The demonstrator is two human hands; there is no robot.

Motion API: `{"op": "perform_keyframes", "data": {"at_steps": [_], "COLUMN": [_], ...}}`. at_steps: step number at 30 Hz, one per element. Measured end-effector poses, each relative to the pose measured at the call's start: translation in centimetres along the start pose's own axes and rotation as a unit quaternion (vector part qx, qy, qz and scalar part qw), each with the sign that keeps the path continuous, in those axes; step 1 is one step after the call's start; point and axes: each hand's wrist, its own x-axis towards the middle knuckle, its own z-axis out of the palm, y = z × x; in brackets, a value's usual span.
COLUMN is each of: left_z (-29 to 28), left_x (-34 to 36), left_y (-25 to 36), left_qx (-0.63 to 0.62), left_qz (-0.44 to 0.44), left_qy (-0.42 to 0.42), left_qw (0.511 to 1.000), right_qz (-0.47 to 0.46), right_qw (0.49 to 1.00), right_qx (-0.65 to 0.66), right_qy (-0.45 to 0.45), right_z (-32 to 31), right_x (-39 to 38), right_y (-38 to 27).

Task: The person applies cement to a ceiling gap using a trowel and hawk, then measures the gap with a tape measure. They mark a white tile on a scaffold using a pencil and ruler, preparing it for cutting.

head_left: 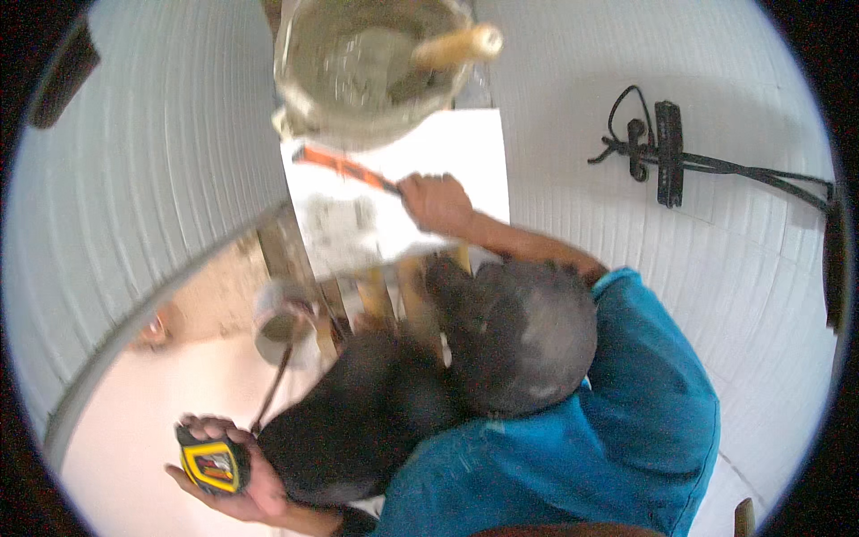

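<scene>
My left hand (234, 473) comes in from the lower edge, palm up, and is shut on a yellow and black tape measure (212, 463). My right hand is not in view. Close in front of me and seen from above is another person in a blue shirt (617, 403). That person's hand (436, 202) holds an orange-handled tool (344, 167) against a white tile (447, 148). The tile lies on a wooden stand (386, 291) and has grey smears on it. A dark mass (358, 421) lies between my hand and the person's head.
A bucket of grey mortar (309, 85) with a wooden-handled tool (456, 45) in it stands just beyond the tile. A small pot with a stick (276, 327) sits below the stand. A black iron fixture (667, 154) hangs on the white ribbed wall (573, 134) at right.
</scene>
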Motion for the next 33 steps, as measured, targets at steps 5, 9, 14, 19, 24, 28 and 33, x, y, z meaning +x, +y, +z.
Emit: {"op": "perform_keyframes", "data": {"at_steps": [5,9,14,19,24,28,33], "left_z": [0.4,0.9,1.3,1.4,0.7,0.4,0.4], "left_x": [0.6,1.9,2.9,3.6,3.4,2.6,1.4], "left_y": [0.1,0.6,0.2,0.3,0.8,1.1,1.3], "left_qx": [0.008,0.008,0.048,0.094,0.095,0.095,0.089], "left_qz": [-0.032,-0.016,0.003,0.014,0.028,0.036,0.067], "left_qy": [-0.004,0.073,0.102,0.160,0.156,0.166,0.177], "left_qw": [0.999,0.997,0.994,0.983,0.983,0.981,0.978], "right_qz": [0.048,0.142,0.306,0.247,0.141,0.096,0.090], "right_qw": [0.996,0.979,0.950,0.932,0.941,0.963,0.966], "right_qx": [0.055,0.081,-0.050,-0.152,-0.211,-0.183,-0.198], "right_qy": [-0.054,-0.126,-0.047,0.218,0.225,0.173,0.140], "right_z": [-2.2,-4.3,-7.0,-8.7,-11.8,-13.3,-13.1], "right_x": [-4.0,-12.2,-16.2,-4.1,10.1,17.2,24.6], "right_y": [1.4,6.3,15.0,26.1,30.3,29.0,25.7]}}
